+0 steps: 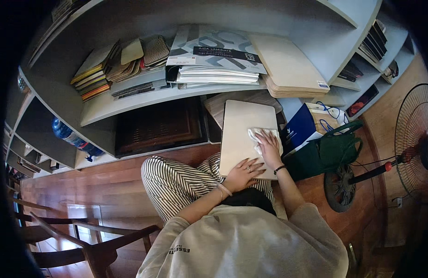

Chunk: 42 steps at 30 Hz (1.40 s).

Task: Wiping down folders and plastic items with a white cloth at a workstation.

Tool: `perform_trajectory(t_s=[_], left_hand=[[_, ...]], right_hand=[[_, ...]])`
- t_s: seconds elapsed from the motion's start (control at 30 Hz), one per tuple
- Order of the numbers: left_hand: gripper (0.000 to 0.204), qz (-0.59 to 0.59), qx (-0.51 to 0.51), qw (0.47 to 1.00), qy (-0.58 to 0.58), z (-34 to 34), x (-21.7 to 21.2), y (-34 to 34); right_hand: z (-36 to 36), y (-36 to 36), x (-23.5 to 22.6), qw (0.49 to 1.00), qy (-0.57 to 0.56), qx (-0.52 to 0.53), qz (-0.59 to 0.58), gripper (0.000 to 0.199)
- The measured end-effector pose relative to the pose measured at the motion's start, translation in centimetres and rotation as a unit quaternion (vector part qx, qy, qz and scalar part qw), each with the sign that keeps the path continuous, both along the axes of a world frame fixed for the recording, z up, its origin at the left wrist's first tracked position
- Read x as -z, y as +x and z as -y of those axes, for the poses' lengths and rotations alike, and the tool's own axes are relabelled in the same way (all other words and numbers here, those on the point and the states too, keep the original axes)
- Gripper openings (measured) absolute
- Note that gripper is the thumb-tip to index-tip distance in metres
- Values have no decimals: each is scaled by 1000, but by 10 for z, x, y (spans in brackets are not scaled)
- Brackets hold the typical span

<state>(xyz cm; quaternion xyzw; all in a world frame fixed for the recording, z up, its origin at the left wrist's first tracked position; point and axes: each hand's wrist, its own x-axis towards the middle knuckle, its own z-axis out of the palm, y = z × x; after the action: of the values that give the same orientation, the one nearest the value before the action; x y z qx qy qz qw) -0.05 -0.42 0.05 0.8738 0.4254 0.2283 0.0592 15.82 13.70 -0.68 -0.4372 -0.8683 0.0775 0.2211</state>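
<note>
Head view: your left hand (243, 176) lies spread on the pale board (239, 127), likely stiff, best held by its edges; your right hand (270, 150), spread, presses soft cloth (254, 134).

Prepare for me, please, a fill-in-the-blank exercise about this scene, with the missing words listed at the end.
1. Of the left hand and the right hand, only the ____ one touches the crumpled white cloth on the cream rectangular board.
2. The black-and-white fabric trousers have a pattern of ____.
3. The dark brown wooden chair stands at the person's ____ side.

Missing words: right; stripes; left.
</note>
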Motion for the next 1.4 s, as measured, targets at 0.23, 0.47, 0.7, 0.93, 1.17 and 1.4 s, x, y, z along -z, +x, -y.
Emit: perform_trajectory(t_s=[0.23,0.47,0.7,0.93,1.17,1.4], left_hand=[[71,0,-30,1000,-3,2,-6,2],[96,-69,-155,985,-35,6,-5,10],[98,-102,-145,984,6,4,7,11],[94,-153,-165,973,43,3,15,11],[84,32,-120,992,2,15,-17,1],[57,478,-158,853,-141,32,-87,-33]], right_hand=[[34,57,-13,933,-165,42,-318,40],[76,85,-79,486,-446,35,-751,42],[93,95,-84,728,-335,1,-598,44],[99,72,-117,429,-418,76,-797,50],[114,65,-137,421,-462,-172,-761,53],[122,45,-128,449,-480,-233,-717,56]])
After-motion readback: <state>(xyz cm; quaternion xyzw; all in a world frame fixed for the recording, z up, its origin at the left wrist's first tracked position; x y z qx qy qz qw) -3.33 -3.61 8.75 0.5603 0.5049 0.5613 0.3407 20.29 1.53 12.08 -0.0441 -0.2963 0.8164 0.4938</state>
